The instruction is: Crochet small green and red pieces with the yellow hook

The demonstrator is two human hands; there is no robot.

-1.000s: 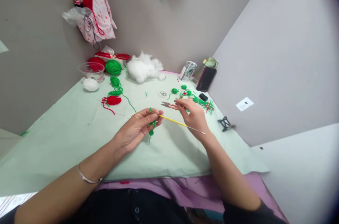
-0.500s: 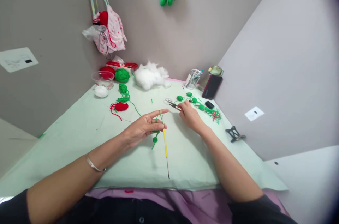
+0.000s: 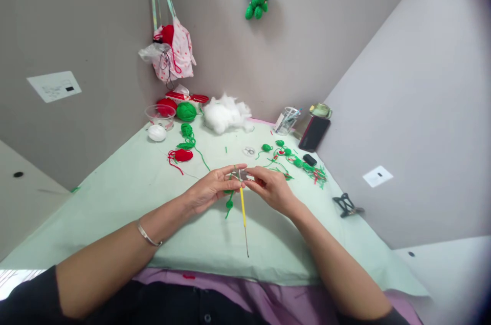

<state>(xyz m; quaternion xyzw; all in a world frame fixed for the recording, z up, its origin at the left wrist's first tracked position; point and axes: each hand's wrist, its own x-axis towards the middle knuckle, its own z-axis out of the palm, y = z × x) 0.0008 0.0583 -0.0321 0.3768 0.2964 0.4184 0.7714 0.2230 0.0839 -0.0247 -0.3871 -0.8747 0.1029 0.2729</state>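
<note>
My left hand (image 3: 210, 189) pinches a yellow-handled crochet hook (image 3: 243, 207), whose thin metal end points down toward the table's front edge. Green yarn passes over its index finger, and a small green crocheted piece (image 3: 229, 204) hangs beneath the fingers. My right hand (image 3: 274, 189) is closed on small dark snips (image 3: 241, 175), their blades at the yarn between the two hands. The fingers partly cover the snips and the yarn there. A green strand runs back from my left hand to a green yarn bundle (image 3: 186, 130).
Red yarn (image 3: 182, 155) and a white ball (image 3: 157, 133) lie at the left. White stuffing (image 3: 226, 114), a cup of tools (image 3: 287, 121) and a phone (image 3: 314, 133) stand behind. Green crocheted pieces (image 3: 297, 161) and a black clip (image 3: 346, 206) lie right.
My right hand has brought the snips from the table's middle over to the yarn at my left hand. My left hand keeps the hook and yarn. The whole view has shifted slightly.
</note>
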